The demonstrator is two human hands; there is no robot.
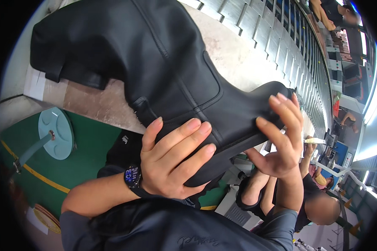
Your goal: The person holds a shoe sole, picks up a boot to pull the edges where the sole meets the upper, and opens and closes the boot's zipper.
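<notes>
A tall black boot (167,62) with stitched seams lies tilted in front of me, its shaft toward the upper left and its toe toward the right. My left hand (167,159) grips it near the heel, fingers spread over the side and palm against the lower edge. At the toe end, my right hand (282,142) curls its fingers over the boot, with the thumb below near the sole. Most of the sole faces away and is hidden. A dark watch (132,177) sits on my left wrist.
Behind the boot runs a pale worktable edge (230,54) beside a slatted metal conveyor (272,42). A round light-blue stool (56,134) stands on the green floor (94,138) at left. Another person (322,209) sits close by at lower right; others work farther off.
</notes>
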